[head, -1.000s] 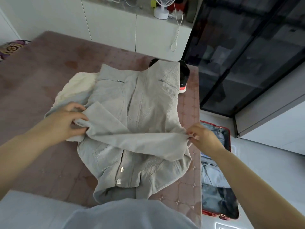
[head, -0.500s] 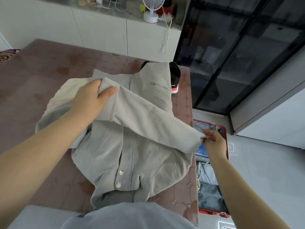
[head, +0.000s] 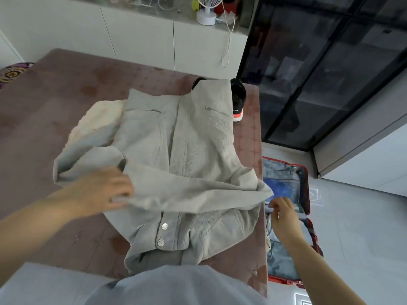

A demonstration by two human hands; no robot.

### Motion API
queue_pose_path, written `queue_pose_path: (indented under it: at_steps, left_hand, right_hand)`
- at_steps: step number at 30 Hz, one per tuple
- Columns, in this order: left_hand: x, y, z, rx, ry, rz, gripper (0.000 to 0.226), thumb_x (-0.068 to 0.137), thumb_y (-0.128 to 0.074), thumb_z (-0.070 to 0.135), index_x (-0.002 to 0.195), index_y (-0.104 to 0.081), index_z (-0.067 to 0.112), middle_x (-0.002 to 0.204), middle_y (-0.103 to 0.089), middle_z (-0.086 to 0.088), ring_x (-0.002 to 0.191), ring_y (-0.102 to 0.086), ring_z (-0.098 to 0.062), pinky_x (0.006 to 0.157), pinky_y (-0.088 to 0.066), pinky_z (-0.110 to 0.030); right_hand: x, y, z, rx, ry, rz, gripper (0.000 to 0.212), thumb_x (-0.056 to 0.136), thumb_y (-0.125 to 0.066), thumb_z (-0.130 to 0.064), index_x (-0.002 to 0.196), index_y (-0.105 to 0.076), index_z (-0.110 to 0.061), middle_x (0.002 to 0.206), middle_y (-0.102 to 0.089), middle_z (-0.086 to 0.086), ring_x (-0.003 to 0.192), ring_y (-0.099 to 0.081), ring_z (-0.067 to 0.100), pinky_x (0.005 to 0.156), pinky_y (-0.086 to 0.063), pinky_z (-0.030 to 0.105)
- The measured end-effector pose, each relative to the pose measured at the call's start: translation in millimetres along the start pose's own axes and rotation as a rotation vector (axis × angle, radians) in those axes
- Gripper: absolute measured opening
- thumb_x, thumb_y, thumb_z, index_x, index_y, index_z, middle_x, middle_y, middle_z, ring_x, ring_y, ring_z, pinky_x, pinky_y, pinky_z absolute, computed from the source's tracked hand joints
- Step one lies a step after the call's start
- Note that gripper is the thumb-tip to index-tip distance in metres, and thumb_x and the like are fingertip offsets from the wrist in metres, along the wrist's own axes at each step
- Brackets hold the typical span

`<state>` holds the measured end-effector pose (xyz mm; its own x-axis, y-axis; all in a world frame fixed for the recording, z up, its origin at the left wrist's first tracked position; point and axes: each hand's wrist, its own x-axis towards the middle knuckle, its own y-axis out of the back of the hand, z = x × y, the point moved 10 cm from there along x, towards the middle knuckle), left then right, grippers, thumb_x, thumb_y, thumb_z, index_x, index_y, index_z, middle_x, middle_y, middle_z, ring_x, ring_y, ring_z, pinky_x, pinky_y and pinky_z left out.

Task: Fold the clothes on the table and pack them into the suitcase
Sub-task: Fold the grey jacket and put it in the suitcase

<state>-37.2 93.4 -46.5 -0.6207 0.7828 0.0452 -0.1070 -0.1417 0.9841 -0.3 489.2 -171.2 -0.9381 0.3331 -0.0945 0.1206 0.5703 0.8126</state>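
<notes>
Mauve-brown patterned cloth covers the table; a multicoloured cushion shows at its far left edge.

1. A cream fleece garment lies on the table, partly under the left shoulder of the grey jacket.
2. The left hand rests on the cuff end of the jacket sleeve. The fingertips are blurred, so it cannot be told whether they pinch the cloth or only press it.
3. The grey corduroy jacket lies front-up at the right end of the table, collar towards the far side, with two metal snaps visible near the hem. The sleeve is laid across the body of the jacket from left to right.
4. A white desk fan stands on the counter beyond the table.
5. A black shoe with a red and white sole sits at the far right corner of the table, partly under the jacket collar.
6. The right hand hangs just below the right fold of the sleeve, past the table edge. Its fingers are loosely curled and hold nothing.
7. The red suitcase lies open on the floor, just beside the right edge of the table, with blue and grey items inside.
</notes>
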Motion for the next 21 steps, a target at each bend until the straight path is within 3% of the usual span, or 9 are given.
queue_pose_path:
  at_steps: [3,5,7,9,11,13,16,19,21]
  left_hand:
    - [-29.4,-57.8,15.5,0.072,-0.055,-0.177,0.029,0.066,-0.053,0.057,0.073,-0.032,0.038,0.064,-0.047,0.020,0.063,-0.039,0.004,0.066,-0.022,-0.011]
    - [-33.4,-66.8,16.8,0.049,-0.023,-0.206,0.037,0.070,-0.040,0.076,0.073,-0.041,0.040,0.066,-0.050,0.023,0.063,-0.045,0.006,0.070,-0.027,-0.012]
    - [-23.9,-56.8,15.2,0.003,0.023,-0.099,0.047,0.081,-0.023,0.078,0.078,-0.051,0.040,0.075,-0.054,0.025,0.074,-0.043,0.008,0.075,-0.030,-0.010]
    - [-9.8,-43.9,7.9,-0.044,0.089,0.051,0.047,0.089,-0.024,0.067,0.094,-0.057,0.034,0.094,-0.058,0.016,0.090,-0.045,0.002,0.084,-0.028,-0.009]
    - [2.5,-37.2,-18.2,-0.035,0.323,0.143,0.045,0.089,-0.039,0.058,0.118,-0.053,0.027,0.120,-0.054,0.008,0.113,-0.046,-0.012,0.097,-0.027,-0.020]
    - [8.3,-53.5,-47.4,0.008,0.603,-0.022,0.051,0.088,-0.048,0.052,0.131,-0.044,0.025,0.133,-0.049,0.006,0.124,-0.042,-0.019,0.101,-0.028,-0.028]
    - [14.5,-77.2,-61.5,-0.061,0.718,-0.167,0.028,0.085,-0.058,0.046,0.106,-0.059,0.027,0.111,-0.064,0.006,0.107,-0.054,-0.015,0.084,-0.034,-0.025]
    - [12.1,-69.3,-70.6,-0.405,0.774,0.008,0.012,0.081,-0.069,0.031,0.077,-0.061,0.024,0.083,-0.067,0.001,0.084,-0.062,-0.019,0.068,-0.040,-0.025]
    - [12.4,-42.3,-82.3,-0.493,0.807,0.199,0.012,0.082,-0.069,0.025,0.076,-0.060,0.019,0.078,-0.064,0.000,0.077,-0.058,-0.019,0.064,-0.039,-0.027]
  right_hand:
    - [-7.1,-1.0,-6.5,-0.030,0.052,-0.050,0.041,0.079,-0.064,0.001,0.116,-0.048,-0.004,0.116,-0.045,0.009,0.110,-0.048,0.030,0.084,-0.040,0.031]
    - [-4.9,0.4,-25.7,-0.107,0.192,-0.060,0.064,0.075,-0.075,-0.011,0.131,-0.042,-0.007,0.133,-0.041,0.010,0.123,-0.039,0.026,0.101,-0.035,0.035]
    - [-0.8,-2.6,-44.6,-0.238,0.334,-0.073,0.072,0.072,-0.079,-0.017,0.134,-0.042,-0.014,0.138,-0.041,0.007,0.125,-0.038,0.025,0.105,-0.033,0.038]
    - [7.1,-9.5,-54.3,-0.348,0.365,-0.123,0.054,0.073,-0.076,-0.015,0.122,-0.052,-0.016,0.129,-0.049,0.005,0.115,-0.048,0.027,0.097,-0.043,0.040]
    - [17.8,-6.7,-62.7,-0.388,0.351,-0.124,0.030,0.075,-0.069,-0.003,0.101,-0.058,-0.011,0.110,-0.056,0.006,0.092,-0.058,0.032,0.071,-0.052,0.043]
    - [28.0,6.2,-76.1,-0.357,0.414,-0.043,0.024,0.068,-0.063,0.011,0.082,-0.054,-0.007,0.086,-0.059,0.012,0.062,-0.058,0.035,0.048,-0.046,0.039]
    - [30.2,45.3,-96.2,-0.189,0.521,0.167,0.034,0.061,-0.047,0.007,0.070,-0.036,-0.023,0.057,-0.047,0.009,0.039,-0.037,0.026,0.038,-0.030,0.027]
    - [19.3,74.9,-102.7,-0.060,0.525,0.332,0.024,0.067,-0.035,-0.004,0.071,-0.026,-0.026,0.053,-0.029,-0.001,0.043,-0.020,0.019,0.042,-0.017,0.015]
    - [23.5,69.7,-83.6,-0.121,0.365,0.323,0.023,0.073,-0.043,0.004,0.072,-0.032,-0.017,0.053,-0.036,0.003,0.044,-0.027,0.023,0.043,-0.017,0.018]
